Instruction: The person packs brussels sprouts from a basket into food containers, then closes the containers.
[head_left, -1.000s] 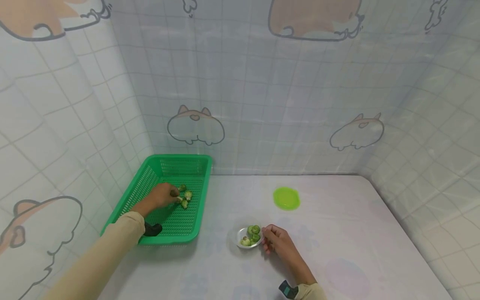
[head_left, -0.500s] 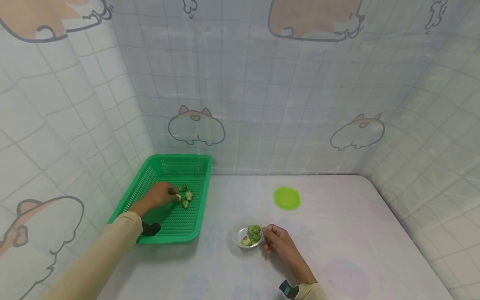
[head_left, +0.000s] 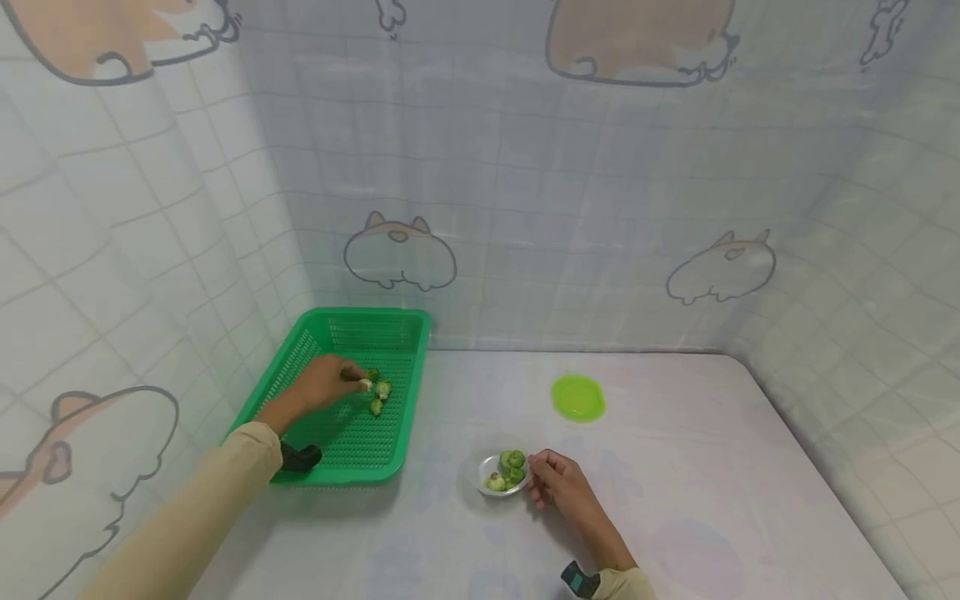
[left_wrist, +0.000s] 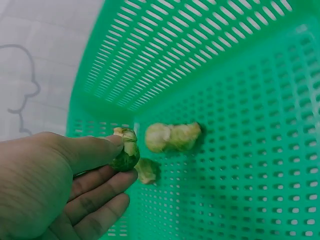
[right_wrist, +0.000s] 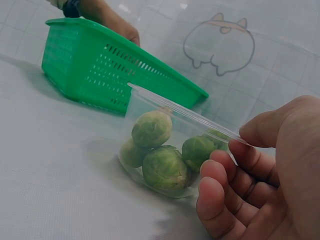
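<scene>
Between thumb and fingers, my left hand (left_wrist: 65,185) pinches a Brussels sprout (left_wrist: 127,152) inside the green plastic basket (head_left: 352,481). Beyond it in the left wrist view, several more Brussels sprouts (left_wrist: 172,137) lie on the basket's perforated surface. My right hand (head_left: 562,487) holds the rim of a clear plastic tub (right_wrist: 182,120) by thumb and index finger, the other fingers curled beside its wall. Several Brussels sprouts (right_wrist: 165,167) sit in the tub, which stands on the table.
A bright green lid (head_left: 578,398) lies flat on the white table (head_left: 660,467), behind and right of the tub. Walls covered in a grid-patterned sheet (head_left: 510,208) with cartoon dogs enclose the table at the back and sides.
My left hand has lifted slightly, with the pinched Brussels sprout rising off the others in the basket. The right hand stays at the tub's rim. The head view has shifted a little.
</scene>
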